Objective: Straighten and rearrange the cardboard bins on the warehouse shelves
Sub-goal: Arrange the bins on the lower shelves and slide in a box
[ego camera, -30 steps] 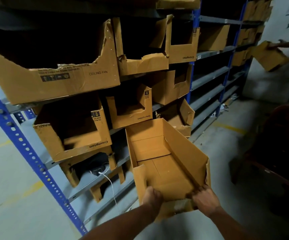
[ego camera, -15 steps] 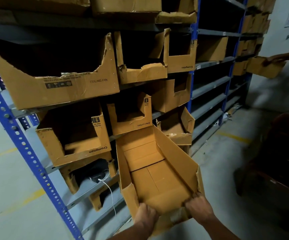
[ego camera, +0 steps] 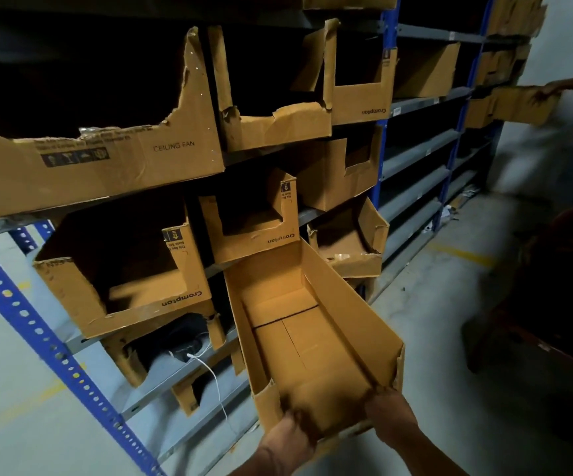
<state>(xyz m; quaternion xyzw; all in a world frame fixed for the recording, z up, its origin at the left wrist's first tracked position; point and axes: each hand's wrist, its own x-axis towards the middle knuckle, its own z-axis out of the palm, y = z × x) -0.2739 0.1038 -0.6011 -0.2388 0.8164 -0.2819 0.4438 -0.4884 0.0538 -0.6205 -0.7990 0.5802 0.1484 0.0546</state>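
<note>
I hold a long empty cardboard bin (ego camera: 312, 341) by its cut front edge, its far end pointing into the rack under the middle shelf. My left hand (ego camera: 290, 441) grips the front left corner and my right hand (ego camera: 393, 417) grips the front right corner. Above it hang several torn bins: a wide "CEILING FAN" bin (ego camera: 106, 166) at upper left, a "Crompton" bin (ego camera: 120, 290) on the shelf below, and a smaller bin (ego camera: 254, 231) just over the held one.
A blue perforated upright (ego camera: 48, 338) slants across the lower left. A low bin holds a dark object with a white cord (ego camera: 209, 372). Grey shelves (ego camera: 415, 156) run right past another blue post (ego camera: 381, 132). At far right another person's hand (ego camera: 549, 91) holds a bin.
The bin's far end has slid further in under the middle shelf, and my hands have moved with it. The person at far right has pushed their bin closer to the rack.
</note>
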